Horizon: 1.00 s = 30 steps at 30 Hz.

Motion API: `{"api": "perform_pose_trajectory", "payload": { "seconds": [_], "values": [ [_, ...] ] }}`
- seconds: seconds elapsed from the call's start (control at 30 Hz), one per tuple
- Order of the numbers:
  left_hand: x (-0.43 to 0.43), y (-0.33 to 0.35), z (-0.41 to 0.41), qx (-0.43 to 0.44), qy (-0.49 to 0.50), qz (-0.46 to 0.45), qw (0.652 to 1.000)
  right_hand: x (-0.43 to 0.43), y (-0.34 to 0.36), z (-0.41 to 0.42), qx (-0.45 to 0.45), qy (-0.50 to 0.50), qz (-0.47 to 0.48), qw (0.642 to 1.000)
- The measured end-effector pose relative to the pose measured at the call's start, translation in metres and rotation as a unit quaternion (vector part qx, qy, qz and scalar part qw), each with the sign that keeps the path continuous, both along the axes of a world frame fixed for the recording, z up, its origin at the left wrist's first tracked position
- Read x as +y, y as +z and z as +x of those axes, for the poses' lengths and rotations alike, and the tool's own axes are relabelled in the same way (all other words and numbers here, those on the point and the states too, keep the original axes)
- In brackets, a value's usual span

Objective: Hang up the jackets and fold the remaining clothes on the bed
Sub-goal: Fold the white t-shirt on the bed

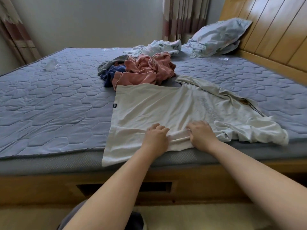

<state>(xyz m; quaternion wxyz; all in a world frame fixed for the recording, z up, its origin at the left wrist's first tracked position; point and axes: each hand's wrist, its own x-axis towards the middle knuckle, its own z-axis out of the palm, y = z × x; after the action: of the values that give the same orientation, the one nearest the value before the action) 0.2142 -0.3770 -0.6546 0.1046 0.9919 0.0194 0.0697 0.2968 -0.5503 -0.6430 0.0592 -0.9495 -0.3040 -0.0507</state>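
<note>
Folding is only beginning: my left hand (157, 136) and right hand (201, 133) are both pinching, fingers curled, a ridge of the shirt (166, 105), which is lying spread at the bed (49, 97) edge. Beyond it, a crumpled pile (142, 70) is waiting, unsorted and unfolded.

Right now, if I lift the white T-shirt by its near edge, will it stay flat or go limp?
Probably limp: the white T-shirt bunches into a ridge between the left hand and right hand. Likely light and thin, as its corner drapes softly over the mattress edge.
</note>
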Motion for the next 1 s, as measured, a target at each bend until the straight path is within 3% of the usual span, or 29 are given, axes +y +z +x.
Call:
{"api": "perform_pose_trajectory", "payload": {
  "seconds": [0.23, 0.37, 0.47, 0.57, 0.67, 0.73, 0.8, 0.83, 0.9, 1.0],
  "values": [
    [-0.078, 0.012, 0.057, 0.046, -0.056, -0.027, 0.997, -0.093, 0.005, 0.033, 0.053, -0.155, 0.021, 0.986],
    [-0.103, 0.008, 0.078, 0.072, -0.056, -0.071, 0.993, -0.116, 0.011, 0.048, 0.061, -0.242, 0.119, 0.961],
    [-0.116, 0.008, 0.093, 0.056, -0.045, -0.107, 0.992, -0.128, 0.016, 0.06, 0.112, -0.294, 0.047, 0.948],
    [-0.135, 0.011, 0.104, 0.07, -0.026, -0.196, 0.978, -0.136, 0.021, 0.064, 0.155, -0.284, -0.038, 0.945],
    [-0.158, 0.014, 0.115, 0.122, -0.012, -0.281, 0.952, -0.149, 0.02, 0.069, 0.179, -0.181, -0.028, 0.967],
    [-0.172, 0.008, 0.122, 0.137, -0.002, -0.283, 0.949, -0.159, 0.021, 0.073, 0.107, -0.147, 0.036, 0.983],
    [-0.18, 0.004, 0.125, 0.117, 0.032, -0.3, 0.946, -0.167, 0.023, 0.083, -0.036, -0.188, 0.1, 0.976],
    [-0.182, 0.003, 0.127, 0.106, 0.054, -0.327, 0.937, -0.172, 0.023, 0.089, -0.052, -0.238, 0.115, 0.963],
    [-0.181, 0.003, 0.133, 0.104, 0.092, -0.397, 0.907, -0.181, 0.022, 0.102, 0.031, -0.348, 0.118, 0.93],
    [-0.179, 0.002, 0.141, 0.102, 0.11, -0.569, 0.809, -0.188, 0.021, 0.116, 0.179, -0.405, 0.159, 0.882]
  ]
}}
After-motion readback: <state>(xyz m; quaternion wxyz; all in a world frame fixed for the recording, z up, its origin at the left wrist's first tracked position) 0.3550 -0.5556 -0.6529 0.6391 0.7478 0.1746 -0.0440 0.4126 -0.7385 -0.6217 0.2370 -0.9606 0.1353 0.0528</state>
